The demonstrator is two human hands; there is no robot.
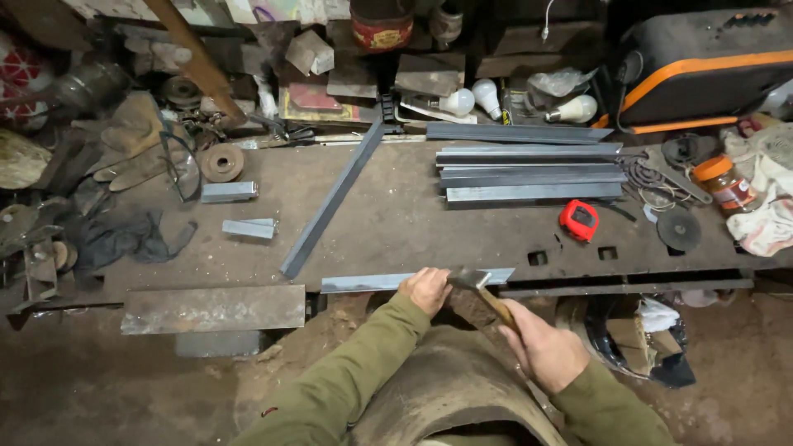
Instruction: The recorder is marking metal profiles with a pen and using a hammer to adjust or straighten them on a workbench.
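Lying along the workbench front edge, the steel bar is pinned by the closed left hand, while at 4 o'clock the right hand clamps a wooden-handled hammer, its head touching the bar.

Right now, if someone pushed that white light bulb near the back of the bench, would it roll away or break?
The white light bulb looks round and smooth, so a push would probably make it roll. It seems to be thin glass, so it could likely crack against the steel bars or scrap lying nearby. It's probably very light for its size.
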